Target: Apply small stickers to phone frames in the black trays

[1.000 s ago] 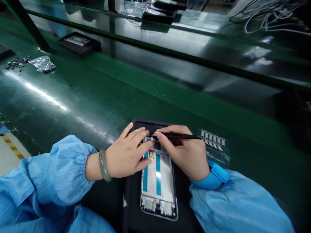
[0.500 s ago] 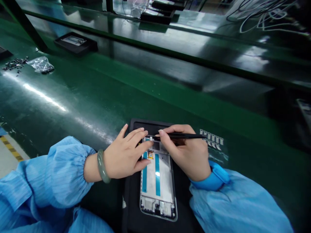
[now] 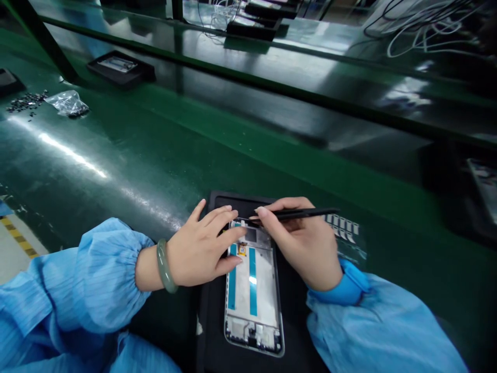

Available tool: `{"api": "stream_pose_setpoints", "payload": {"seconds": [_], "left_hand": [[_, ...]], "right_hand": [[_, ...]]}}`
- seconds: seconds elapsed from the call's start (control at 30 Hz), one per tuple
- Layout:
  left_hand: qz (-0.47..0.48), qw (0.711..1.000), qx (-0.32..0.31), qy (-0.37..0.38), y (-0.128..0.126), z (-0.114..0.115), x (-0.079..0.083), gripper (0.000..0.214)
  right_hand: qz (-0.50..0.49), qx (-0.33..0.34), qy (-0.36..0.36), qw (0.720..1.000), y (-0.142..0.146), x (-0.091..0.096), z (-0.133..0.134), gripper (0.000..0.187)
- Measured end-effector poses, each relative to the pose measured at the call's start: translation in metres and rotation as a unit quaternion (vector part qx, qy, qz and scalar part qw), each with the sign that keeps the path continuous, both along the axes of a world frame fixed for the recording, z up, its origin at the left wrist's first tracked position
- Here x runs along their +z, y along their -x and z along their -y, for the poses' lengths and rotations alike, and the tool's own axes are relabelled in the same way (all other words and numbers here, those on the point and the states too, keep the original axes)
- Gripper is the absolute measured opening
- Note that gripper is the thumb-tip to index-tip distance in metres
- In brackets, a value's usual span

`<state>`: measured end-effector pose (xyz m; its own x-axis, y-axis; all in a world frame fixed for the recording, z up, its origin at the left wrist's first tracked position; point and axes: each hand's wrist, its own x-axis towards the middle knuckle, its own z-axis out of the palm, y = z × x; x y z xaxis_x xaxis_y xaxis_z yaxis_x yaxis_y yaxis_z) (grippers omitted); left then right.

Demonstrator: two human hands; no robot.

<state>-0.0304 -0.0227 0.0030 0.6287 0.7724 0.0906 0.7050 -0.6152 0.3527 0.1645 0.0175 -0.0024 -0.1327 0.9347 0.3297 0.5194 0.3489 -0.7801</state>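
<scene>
A phone frame (image 3: 253,290) with two blue strips lies in a black tray (image 3: 212,321) on the green bench. My left hand (image 3: 202,248) rests flat on the frame's upper left edge, fingers stretched out and steadying it. My right hand (image 3: 306,243) pinches black tweezers (image 3: 298,213), held nearly level, with the tips at the frame's top edge close to my left fingertips. A small orange part (image 3: 242,249) sits on the frame just under my left fingers. A clear sheet of small white labels (image 3: 344,225) lies right of my right hand.
A conveyor belt (image 3: 272,111) runs across behind the bench. Another black tray with a phone part (image 3: 120,66) stands on it at far left. A plastic bag (image 3: 68,102) and loose dark small parts (image 3: 25,101) lie at the left. White cables (image 3: 423,26) lie at the back right.
The tweezers' rear end has risen and shifted a little to the right as my right hand turned slightly. My left hand and the phone frame have stayed put.
</scene>
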Motion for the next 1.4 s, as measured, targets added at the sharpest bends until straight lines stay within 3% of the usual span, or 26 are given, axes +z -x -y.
{"api": "stream_pose_setpoints", "payload": {"seconds": [0.23,0.37,0.63,0.9,1.13,1.27,1.33,1.4], "left_hand": [[0.001,1.0,0.006,-0.014,0.001,0.0,-0.001,0.048],[-0.008,1.0,0.006,-0.012,-0.001,0.0,0.0,0.047],[-0.005,1.0,0.012,-0.011,-0.003,0.001,0.002,0.041],[-0.017,1.0,-0.001,-0.007,-0.002,0.0,0.003,0.036],[-0.007,1.0,-0.007,-0.007,-0.001,0.0,0.001,0.032],[-0.017,1.0,0.014,-0.01,-0.005,0.003,0.001,0.032],[-0.01,0.998,0.03,-0.055,-0.014,0.008,0.006,0.031],[0.018,0.992,-0.002,-0.122,-0.027,0.016,0.014,0.023]], "right_hand": [[0.104,-0.003,-0.119,0.987,0.008,0.009,0.005,0.007],[0.076,-0.018,-0.092,0.993,0.007,0.007,0.004,0.01],[-0.006,0.019,-0.01,1.0,0.005,0.003,0.002,0.011],[0.076,0.025,-0.092,0.993,0.003,0.008,0.004,0.009],[0.101,0.064,-0.085,0.989,0.0,0.007,0.005,0.009],[-0.018,-0.003,-0.067,0.998,-0.005,0.004,0.006,0.009],[-0.133,-0.049,-0.065,0.988,-0.009,0.007,0.005,0.012],[-0.233,-0.074,-0.071,0.967,-0.016,0.011,-0.001,0.018]]}}
